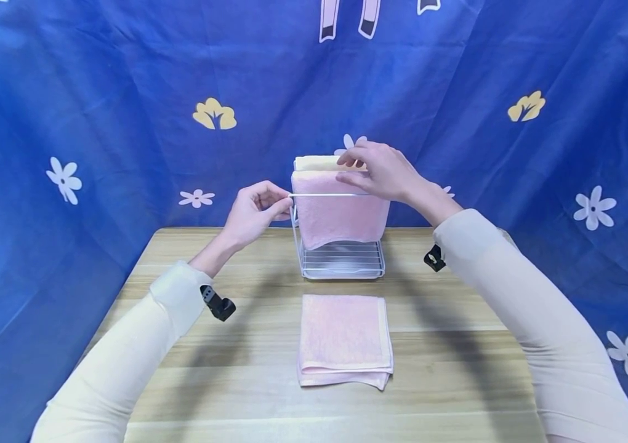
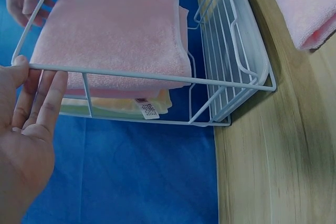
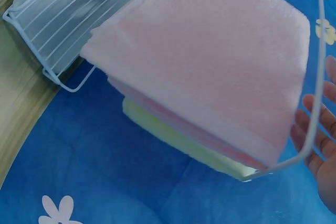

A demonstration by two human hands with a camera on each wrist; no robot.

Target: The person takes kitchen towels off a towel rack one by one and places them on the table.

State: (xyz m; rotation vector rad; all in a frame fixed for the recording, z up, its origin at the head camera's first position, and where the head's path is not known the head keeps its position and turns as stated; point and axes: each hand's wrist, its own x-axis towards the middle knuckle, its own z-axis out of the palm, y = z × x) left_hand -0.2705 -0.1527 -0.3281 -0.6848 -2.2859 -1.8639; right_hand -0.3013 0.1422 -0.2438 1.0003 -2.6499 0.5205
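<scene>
A white wire rack (image 1: 343,271) stands at the back of the table, tipped in neither wrist view's favour but upright in the head view. Over its upper bars hang a folded pink towel (image 1: 342,215) and, behind it, a pale yellow towel (image 1: 314,163). My left hand (image 1: 255,212) pinches the rack's top front corner between thumb and fingers, seen closely in the left wrist view. My right hand (image 1: 383,169) hovers at the upper right of the pink towel, fingers loosely bent. In the right wrist view its fingers (image 3: 315,129) lie beside the rack's wire and hold nothing.
A second folded pink towel (image 1: 344,338) lies flat on the wooden table (image 1: 247,381), in front of the rack. Close behind the table hangs a blue curtain (image 1: 125,123) with flower prints. A white label (image 2: 147,108) shows under the hanging towels.
</scene>
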